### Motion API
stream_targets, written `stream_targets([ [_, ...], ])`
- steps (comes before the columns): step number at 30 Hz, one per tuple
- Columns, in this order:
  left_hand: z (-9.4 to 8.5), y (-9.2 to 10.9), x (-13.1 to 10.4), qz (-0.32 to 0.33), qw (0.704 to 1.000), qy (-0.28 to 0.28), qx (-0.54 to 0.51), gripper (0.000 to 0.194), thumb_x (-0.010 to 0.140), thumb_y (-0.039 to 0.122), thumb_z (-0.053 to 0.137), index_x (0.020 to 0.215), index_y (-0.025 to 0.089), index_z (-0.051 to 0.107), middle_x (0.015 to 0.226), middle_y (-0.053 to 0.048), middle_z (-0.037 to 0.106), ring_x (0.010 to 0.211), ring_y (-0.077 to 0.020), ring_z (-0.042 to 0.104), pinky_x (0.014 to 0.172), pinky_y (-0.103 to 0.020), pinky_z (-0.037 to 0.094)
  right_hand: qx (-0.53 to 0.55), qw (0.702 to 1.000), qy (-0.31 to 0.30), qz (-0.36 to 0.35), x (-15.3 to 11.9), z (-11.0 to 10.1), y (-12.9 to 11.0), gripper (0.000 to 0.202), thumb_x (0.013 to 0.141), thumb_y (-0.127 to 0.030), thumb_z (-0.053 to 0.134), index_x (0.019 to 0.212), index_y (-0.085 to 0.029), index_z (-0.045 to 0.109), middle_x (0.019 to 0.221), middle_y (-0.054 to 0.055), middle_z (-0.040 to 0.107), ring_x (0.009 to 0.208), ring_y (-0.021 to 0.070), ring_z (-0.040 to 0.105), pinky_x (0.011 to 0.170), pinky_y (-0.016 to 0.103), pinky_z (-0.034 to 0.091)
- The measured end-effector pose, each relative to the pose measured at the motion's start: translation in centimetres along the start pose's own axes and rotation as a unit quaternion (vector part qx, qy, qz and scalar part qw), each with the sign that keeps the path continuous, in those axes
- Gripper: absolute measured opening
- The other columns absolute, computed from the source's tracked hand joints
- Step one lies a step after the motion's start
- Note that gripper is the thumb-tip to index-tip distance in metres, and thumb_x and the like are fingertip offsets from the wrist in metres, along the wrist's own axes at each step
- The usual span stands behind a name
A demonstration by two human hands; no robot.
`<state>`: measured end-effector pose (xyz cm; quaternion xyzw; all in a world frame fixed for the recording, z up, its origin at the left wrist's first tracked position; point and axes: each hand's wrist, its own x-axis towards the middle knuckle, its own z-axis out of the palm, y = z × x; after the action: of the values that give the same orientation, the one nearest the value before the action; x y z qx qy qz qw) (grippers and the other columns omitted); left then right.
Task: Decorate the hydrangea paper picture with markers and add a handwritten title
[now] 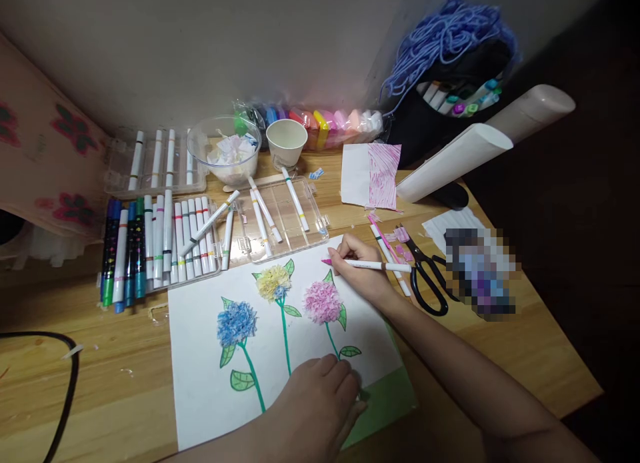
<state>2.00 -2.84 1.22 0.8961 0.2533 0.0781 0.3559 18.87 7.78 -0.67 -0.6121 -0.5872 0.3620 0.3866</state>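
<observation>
Holding a white marker near its pink tip: right hand, grip closed on it, above the upper right of the paper, beyond the pink flower. Left hand rests on the paper's lower part; fingertips hidden, grip cannot be told. Paper flat on worktop; scissors right of it.
</observation>
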Motion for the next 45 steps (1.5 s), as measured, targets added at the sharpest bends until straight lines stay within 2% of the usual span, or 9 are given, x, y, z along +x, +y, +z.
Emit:
stream_targets([
  [10,0.05,-0.04,0.00,0.011,1.000,0.009,0.005,0.009,0.089,0.023,0.046,0.083,0.018,0.050,0.081,-0.002,0.061,0.070,-0.0200,0.055,0.057,-0.032,0.045,-0.002,1.000,0.016,-0.015,0.01,0.00,0.14,0.028,0.080,-0.021,0.056,0.058,-0.021,0.038,0.052,-0.005,0.044,0.051,0.0105,0.044,0.052,0.024,0.035],
  [22,0.13,-0.11,-0.02,0.008,1.000,0.011,0.004,0.009,0.089,0.024,0.046,0.083,0.018,0.049,0.082,-0.002,0.061,0.071,-0.0197,0.054,0.058,-0.031,0.043,0.004,1.000,0.001,-0.021,-0.04,-0.18,0.22,0.028,0.080,-0.020,0.056,0.057,-0.020,0.039,0.053,-0.006,0.043,0.051,0.0100,0.043,0.051,0.024,0.034],
  [37,-0.12,-0.15,0.00,0.002,0.999,-0.032,-0.009,0.012,0.092,0.024,0.041,0.091,0.017,0.051,0.088,-0.003,0.061,0.076,-0.0205,0.055,0.063,-0.033,0.047,0.004,1.000,0.013,-0.020,-0.04,-0.15,0.11,0.029,0.079,-0.019,0.054,0.057,-0.021,0.035,0.052,-0.006,0.040,0.049,0.0099,0.040,0.049,0.025,0.031],
  [45,-0.31,0.06,0.05,0.000,1.000,-0.028,-0.006,0.013,0.092,0.023,0.040,0.088,0.017,0.051,0.086,-0.003,0.061,0.074,-0.0193,0.054,0.062,-0.031,0.045,0.006,1.000,0.013,-0.011,0.10,-0.23,-0.05,0.029,0.079,-0.020,0.054,0.057,-0.022,0.035,0.051,-0.006,0.039,0.049,0.0101,0.039,0.049,0.025,0.031],
])
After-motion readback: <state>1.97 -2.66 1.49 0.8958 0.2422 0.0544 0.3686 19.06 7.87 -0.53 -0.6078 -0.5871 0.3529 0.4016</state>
